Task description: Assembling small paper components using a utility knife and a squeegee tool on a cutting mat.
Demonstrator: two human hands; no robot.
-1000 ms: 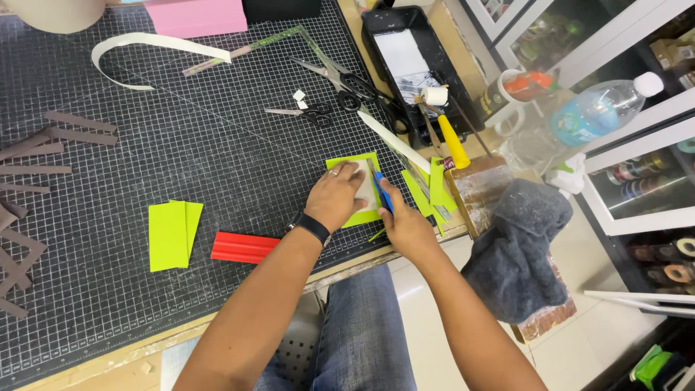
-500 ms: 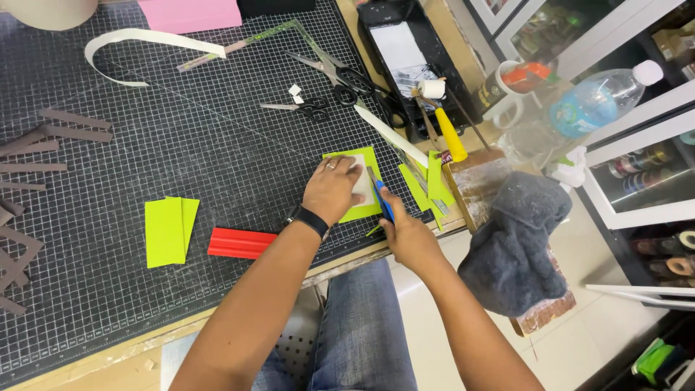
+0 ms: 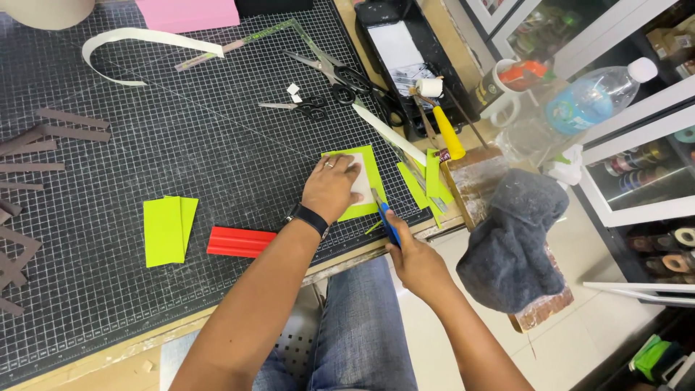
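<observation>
A left hand point(image 3: 331, 187) is pressing flat, fingers spread, on a white card point(image 3: 360, 184) atop a green sheet point(image 3: 368, 161) near the tabletop's point(image 3: 217, 145) front edge, while the right hand point(image 3: 414, 259), just right of the sheet, is gripping a blue knife point(image 3: 388, 221) angled along its right edge.

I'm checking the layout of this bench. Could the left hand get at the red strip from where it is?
Probably yes: the left hand presses on the lime-green sheet, and the red strip lies apart beside that forearm, with only bare cutting mat between.
</observation>
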